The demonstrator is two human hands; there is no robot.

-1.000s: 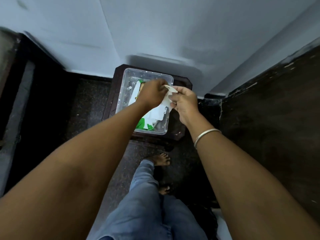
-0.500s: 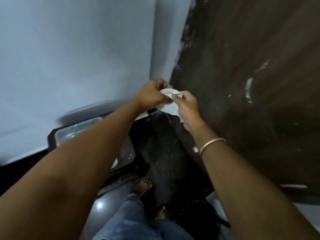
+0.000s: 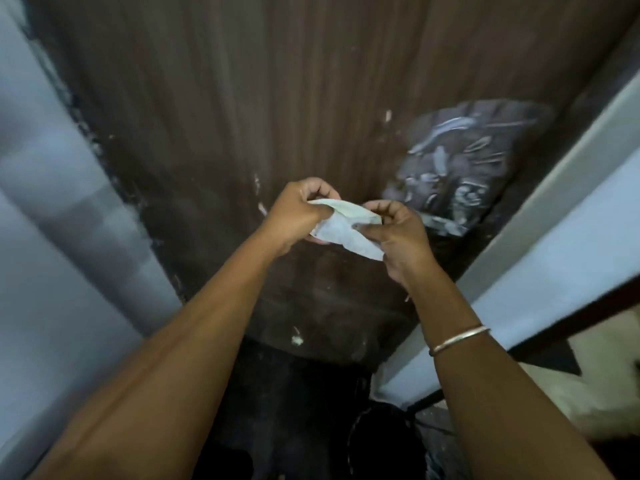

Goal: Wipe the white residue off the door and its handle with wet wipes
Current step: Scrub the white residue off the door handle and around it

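A dark brown wooden door fills the view ahead, with small white streaks and specks on its lower half. Both hands hold one white wet wipe in front of the door at mid height. My left hand pinches its left edge and my right hand pinches its right edge, so the wipe is stretched between them. No door handle is visible in this frame.
A crumpled dark plastic bag hangs or leans against the door at the right. A pale wall borders the door on the left, and a white frame on the right. A dark floor lies below.
The view has swung from the clear tub of wipes on the floor up and right to the door. Both hands came along with the wipe and have pulled it wider apart.
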